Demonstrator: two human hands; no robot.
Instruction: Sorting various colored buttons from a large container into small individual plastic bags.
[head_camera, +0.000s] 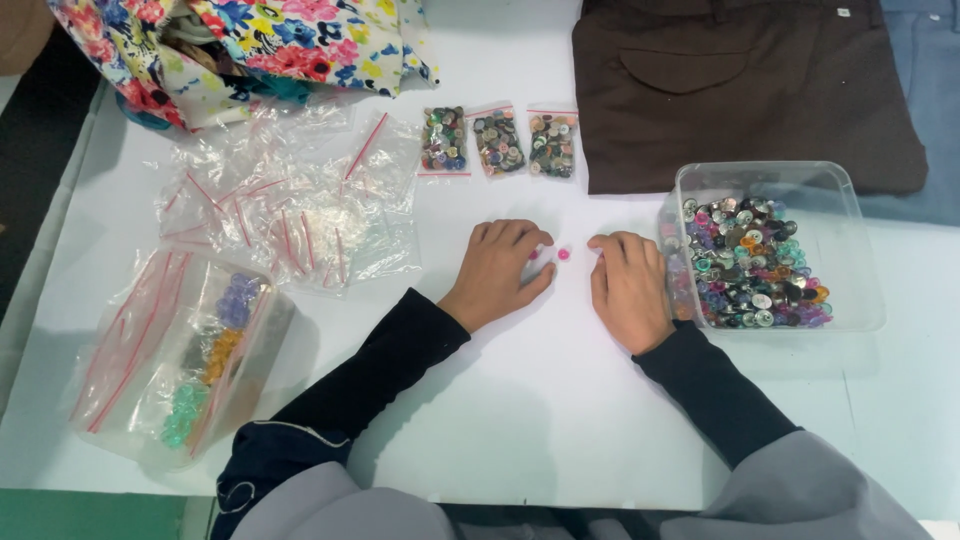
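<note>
A pink button (563, 254) lies between both hands.

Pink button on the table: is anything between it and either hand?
Nothing visible. The pink button lies on bare white table between the left hand and the right hand, fingertips close on both sides.

Both hands, left hand (497, 272) & right hand (628, 287), are rested on white counter (520, 400); pink button (563, 254) is seen btwn them, tub of buttons (860, 250) beside right.
</note>
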